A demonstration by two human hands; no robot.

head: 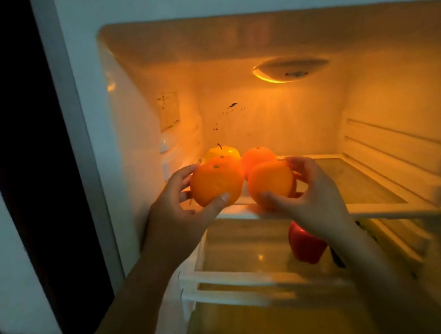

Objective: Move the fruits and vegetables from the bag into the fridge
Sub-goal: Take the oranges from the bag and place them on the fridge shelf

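The fridge [307, 25] stands open and its inside is lit with a warm orange light from a lamp [290, 69] on the back wall. The left hand [180, 210] holds the first orange [216, 184], with the fingers curled around its left side and the thumb under it. The right hand [312, 198] grips the second orange [270, 182] in the same manner, thumb below and fingers on the right side. Both oranges are at the front edge of the upper shelf [359, 183] (I cannot tell if they already rest on it), and they almost touch each other. Just behind the hands, a third orange [258, 157] and a yellow fruit [223, 152] with a stem sit on this shelf. Below the right hand, a red pepper [305, 245] lies on the lower shelf [240, 249].
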